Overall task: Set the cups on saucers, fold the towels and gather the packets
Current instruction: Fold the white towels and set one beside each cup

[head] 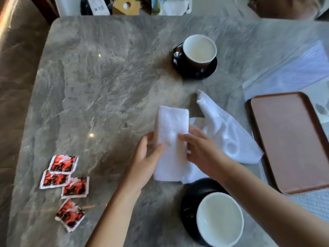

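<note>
Your grey marble table (99, 90), veined and glossy, carries everything. At its right edge lies a rectangular brown tray (292, 143) with rounded corners and a raised rim. Just left of it, a loose white towel (226, 132) sprawls crumpled. Overlapping it is the folded towel (170, 125), a long plush strip lying flat before you. Your left hand (144, 164) pinches its left edge between thumb and fingers; your right hand (203, 150) lies on its right edge, fingers together. A dark, white-lined cup (199, 50) sits on a black saucer (195, 72) farther back. A second cup (219, 219) sits on its saucer (188, 211) nearest you. Four red-and-black foil packets (65, 186) lie scattered at lower left.
</note>
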{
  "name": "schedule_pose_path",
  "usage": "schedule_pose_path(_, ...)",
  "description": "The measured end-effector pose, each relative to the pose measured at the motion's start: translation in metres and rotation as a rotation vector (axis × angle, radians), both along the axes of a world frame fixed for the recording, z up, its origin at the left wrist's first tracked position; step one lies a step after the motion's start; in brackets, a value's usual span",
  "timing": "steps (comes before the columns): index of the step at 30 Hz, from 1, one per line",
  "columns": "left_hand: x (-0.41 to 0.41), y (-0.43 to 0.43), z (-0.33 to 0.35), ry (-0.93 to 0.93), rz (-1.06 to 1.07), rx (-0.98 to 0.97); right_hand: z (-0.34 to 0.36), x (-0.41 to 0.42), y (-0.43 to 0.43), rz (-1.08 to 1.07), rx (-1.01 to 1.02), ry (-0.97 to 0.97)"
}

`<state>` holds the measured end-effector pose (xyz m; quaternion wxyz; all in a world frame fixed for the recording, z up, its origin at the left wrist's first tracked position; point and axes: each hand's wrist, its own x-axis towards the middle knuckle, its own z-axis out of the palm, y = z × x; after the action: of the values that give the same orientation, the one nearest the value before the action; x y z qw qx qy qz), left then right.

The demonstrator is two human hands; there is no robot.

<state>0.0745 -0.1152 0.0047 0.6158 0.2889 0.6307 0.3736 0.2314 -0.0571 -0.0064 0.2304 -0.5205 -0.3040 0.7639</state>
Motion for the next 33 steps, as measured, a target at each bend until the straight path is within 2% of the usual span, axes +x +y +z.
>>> schedule_pose_path(5, 0.053, 0.054, 0.012, -0.107, -0.071, -0.001, 0.014, 0.052, 0.045, -0.144, 0.080, -0.009)
schedule_pose_path(10, 0.106, 0.110, 0.007, -0.075, -0.145, 0.095, 0.022, 0.106, 0.084, -0.228, 0.157, -0.042)
schedule_pose_path(16, 0.148, 0.176, -0.005, -0.005, -0.127, 0.166, 0.012, 0.136, 0.143, -0.291, 0.272, -0.094)
schedule_pose_path(21, 0.168, 0.222, -0.017, 0.033, -0.052, 0.174, -0.001, 0.144, 0.197, -0.288, 0.345, -0.190)
schedule_pose_path(28, 0.189, 0.256, -0.037, 0.127, -0.050, 0.157, -0.030, 0.138, 0.249, -0.352, 0.457, -0.402)
schedule_pose_path(33, 0.199, 0.264, -0.047, 0.147, -0.140, 0.186, -0.051, 0.138, 0.267, -0.300, 0.579, -0.550)
